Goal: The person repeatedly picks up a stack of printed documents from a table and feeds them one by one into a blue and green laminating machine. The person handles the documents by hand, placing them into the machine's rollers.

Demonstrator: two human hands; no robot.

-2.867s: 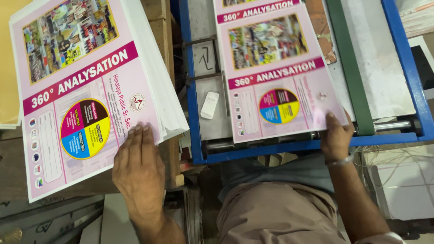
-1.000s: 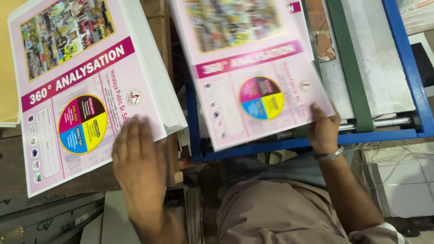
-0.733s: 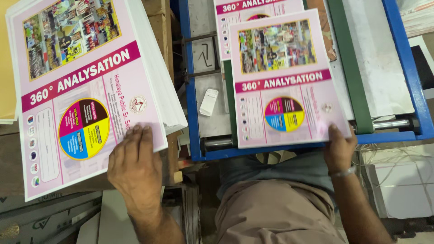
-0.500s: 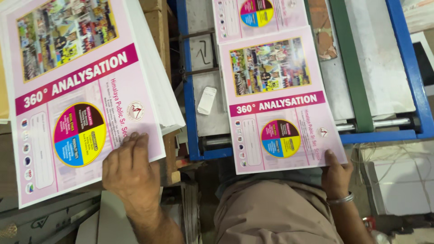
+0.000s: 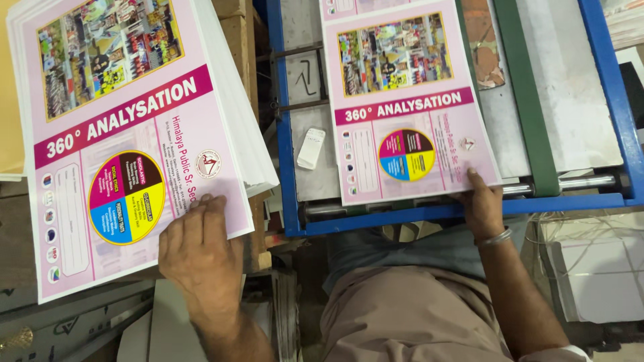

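A thick stack of pink printed sheets (image 5: 134, 134), each with a photo collage and a four-coloured circle, lies at the left. My left hand (image 5: 201, 251) rests flat on the top sheet's lower edge, fingers together, gripping nothing. A single matching pink sheet (image 5: 402, 107) lies on the grey bed of a blue-framed machine (image 5: 429, 216). My right hand (image 5: 484, 204), with a metal bangle on the wrist, pinches that sheet's lower right corner. The edge of another pink sheet (image 5: 355, 7) shows farther up the bed.
A small white block (image 5: 310, 148) lies on the bed left of the sheet. A green strip (image 5: 526, 100) runs up the bed, and a metal roller (image 5: 583, 182) crosses its near end. Wooden blocks (image 5: 235, 40) stand beside the stack. White papers (image 5: 597, 281) lie at lower right.
My right hand has pushed the single sheet away from me, up onto the machine bed, so it no longer overhangs the blue rail. My left hand stays on the stack.
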